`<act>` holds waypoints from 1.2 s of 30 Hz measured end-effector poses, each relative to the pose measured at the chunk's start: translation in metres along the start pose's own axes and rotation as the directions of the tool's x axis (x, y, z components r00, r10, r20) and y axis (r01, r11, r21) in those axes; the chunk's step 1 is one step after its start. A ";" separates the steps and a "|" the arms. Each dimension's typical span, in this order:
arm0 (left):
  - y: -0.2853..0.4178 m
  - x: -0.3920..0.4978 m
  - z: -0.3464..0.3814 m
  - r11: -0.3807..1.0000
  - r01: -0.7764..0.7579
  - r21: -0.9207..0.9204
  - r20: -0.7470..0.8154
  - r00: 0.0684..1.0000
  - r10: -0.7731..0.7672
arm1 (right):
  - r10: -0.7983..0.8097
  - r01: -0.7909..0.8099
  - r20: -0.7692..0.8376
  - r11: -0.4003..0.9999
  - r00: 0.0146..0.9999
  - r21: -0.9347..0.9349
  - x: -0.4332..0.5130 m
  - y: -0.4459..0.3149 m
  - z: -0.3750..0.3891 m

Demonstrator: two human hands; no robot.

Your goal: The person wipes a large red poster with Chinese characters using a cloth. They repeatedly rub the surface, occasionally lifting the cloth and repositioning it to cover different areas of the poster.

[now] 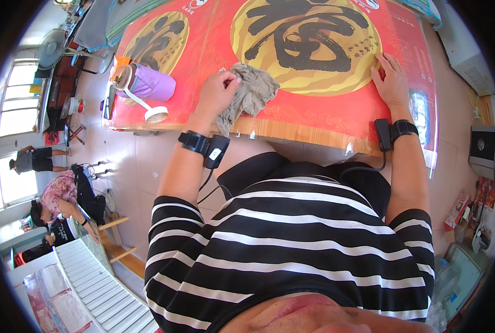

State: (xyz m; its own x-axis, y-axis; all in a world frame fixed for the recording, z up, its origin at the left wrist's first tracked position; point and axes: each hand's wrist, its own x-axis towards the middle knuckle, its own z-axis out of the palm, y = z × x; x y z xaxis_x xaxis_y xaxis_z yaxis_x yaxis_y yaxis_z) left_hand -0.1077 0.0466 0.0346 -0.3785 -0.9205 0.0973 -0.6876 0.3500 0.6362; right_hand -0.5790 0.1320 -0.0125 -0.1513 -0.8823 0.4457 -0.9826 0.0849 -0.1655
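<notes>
My left hand point(218, 90) is curled at the near part of the table, its fingers closed on the edge of a crumpled grey-brown cloth point(253, 89). The cloth lies in a heap, and one corner droops over the table's wooden front edge. Flat on the table cover, my right hand point(391, 81) rests with its fingers a little apart and holds nothing. Under both hands spreads a red printed cover point(335, 112) with large black brush characters on gold discs. A strap with a black box sits on each wrist.
Left of the cloth is a purple bottle point(154, 82), its white lid point(156, 114) hanging open, with an orange item point(122, 62) behind. Folded grey fabric point(95, 29) lies at the far left corner. A person point(64, 191) bends over at left; another person point(39, 158) stands beyond. A speaker point(483, 143) stands right.
</notes>
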 end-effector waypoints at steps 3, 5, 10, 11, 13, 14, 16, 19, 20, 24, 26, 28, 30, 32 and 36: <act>0.004 0.002 -0.007 0.994 0.109 0.000 0.040 0.993 -0.109 | -0.011 0.011 -0.019 0.999 1.000 0.031 0.000 -0.002 -0.001; 0.014 0.001 -0.002 0.984 0.129 0.124 -0.043 0.991 -0.124 | -0.008 0.008 -0.017 0.999 1.000 0.035 -0.001 -0.003 -0.003; 0.022 0.016 0.014 0.863 -0.031 0.504 -0.192 0.970 0.147 | -0.023 0.023 -0.018 0.998 1.000 0.053 0.000 -0.002 -0.006; 0.016 0.021 0.014 0.887 -0.018 0.462 -0.158 0.982 0.102 | -0.025 0.026 -0.018 0.998 1.000 0.063 0.000 -0.001 -0.005; -0.003 0.031 0.003 0.935 -0.026 0.353 -0.073 0.996 0.056 | -0.027 0.029 -0.027 0.997 0.999 0.069 -0.001 0.002 -0.001; -0.013 0.032 -0.004 0.953 -0.059 0.296 -0.073 0.994 0.085 | -0.028 0.030 -0.033 0.998 0.999 0.064 -0.002 0.004 0.002; -0.028 0.028 -0.019 0.981 -0.004 0.193 -0.052 0.999 0.014 | -0.028 0.030 -0.034 0.998 0.999 0.057 -0.003 0.008 0.007; -0.026 0.007 -0.040 0.967 0.062 -0.248 0.033 0.998 -0.056 | -0.045 0.045 -0.020 0.999 0.999 0.029 -0.001 0.006 0.002; -0.017 -0.001 -0.046 0.948 0.036 -0.317 0.036 0.999 -0.026 | -0.055 0.055 -0.011 0.998 0.998 0.008 0.001 0.000 -0.004; 0.046 -0.030 -0.078 0.882 -0.068 -0.467 0.073 0.991 0.116 | -0.069 0.001 0.244 0.963 0.967 0.270 0.014 -0.060 -0.046; 0.081 -0.043 -0.084 0.833 -0.136 -0.536 0.102 0.969 0.224 | -0.304 0.171 0.114 0.765 0.946 0.621 0.012 -0.115 -0.066; 0.107 -0.052 -0.085 0.743 -0.170 -0.647 0.130 0.936 0.327 | -0.480 0.354 -0.063 0.545 0.875 0.760 0.010 -0.169 -0.079; 0.119 -0.056 -0.086 0.676 -0.145 -0.723 0.153 0.920 0.361 | -0.542 0.252 -0.015 0.367 0.840 0.896 0.009 -0.202 -0.093; 0.119 -0.057 -0.085 0.650 -0.125 -0.750 0.161 0.918 0.363 | -0.575 0.041 0.192 0.367 0.795 0.929 0.010 -0.209 -0.105; 0.100 -0.047 -0.076 0.654 0.019 -0.756 0.210 0.954 0.214 | -0.492 -0.188 0.490 0.542 0.719 0.819 0.023 -0.184 -0.126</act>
State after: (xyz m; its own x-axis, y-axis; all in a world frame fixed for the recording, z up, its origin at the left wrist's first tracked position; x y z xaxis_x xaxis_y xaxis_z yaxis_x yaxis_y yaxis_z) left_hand -0.1112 0.1110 0.1518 -0.6384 -0.7666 0.0687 0.0115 0.0797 0.9967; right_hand -0.4158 0.1540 0.1390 0.4275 -0.9035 -0.0295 -0.4150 -0.1671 -0.8944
